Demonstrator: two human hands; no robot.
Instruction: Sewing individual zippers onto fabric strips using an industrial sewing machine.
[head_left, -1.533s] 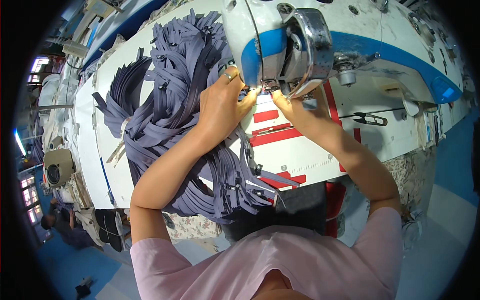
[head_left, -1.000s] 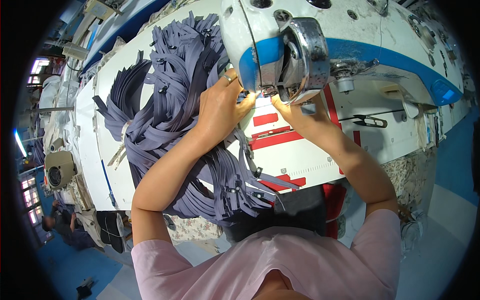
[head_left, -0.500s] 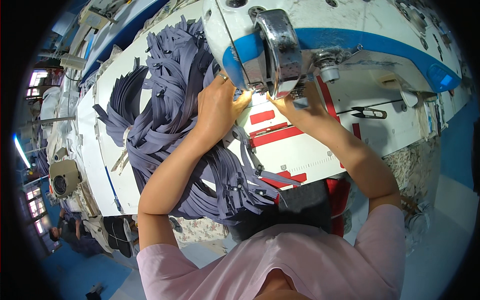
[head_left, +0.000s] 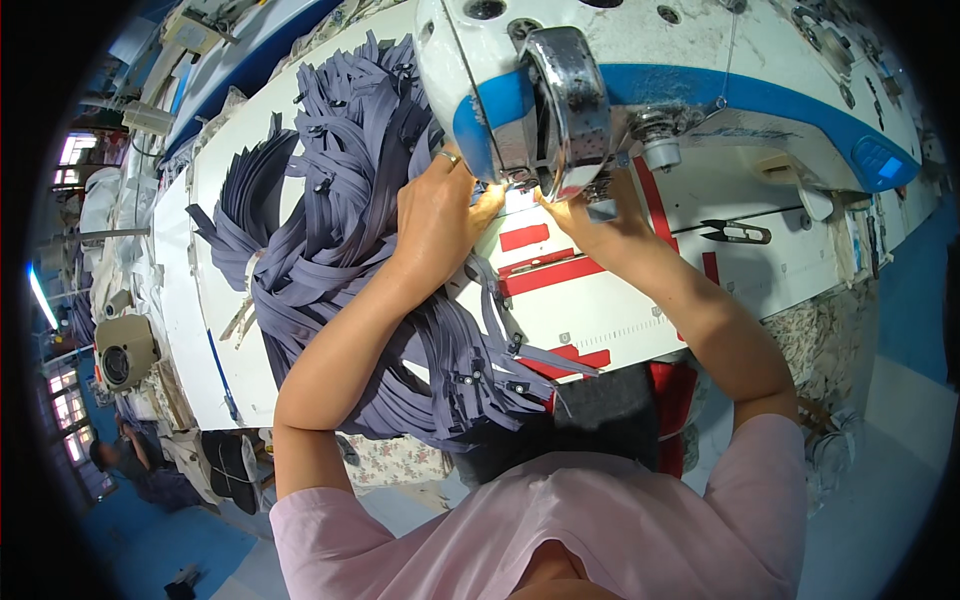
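Both hands are at the needle area of a white and blue sewing machine point(head_left: 690, 45), lit by its lamp. My left hand point(head_left: 438, 208), with a ring on one finger, is closed, its thumb and fingers pressed together just left of the presser foot. My right hand point(head_left: 603, 222) is closed on the other side, partly behind the machine's metal guard point(head_left: 578, 110). Whatever lies between the fingertips is too small and hidden to make out. A large heap of grey-purple zippers point(head_left: 345, 170) with black sliders lies left of and under my left forearm.
Thread snips point(head_left: 737, 232) lie on the white table point(head_left: 600, 325) to the right. Red tape strips point(head_left: 525, 237) mark the tabletop. A loose zipper end point(head_left: 560, 360) reaches the front edge. A blue pen-like stick point(head_left: 222, 375) lies at left. Another person point(head_left: 140, 465) is far left.
The view has shifted slightly, so the machine appears a little further right and lower. Both hands stay at the needle area with almost the same grip.
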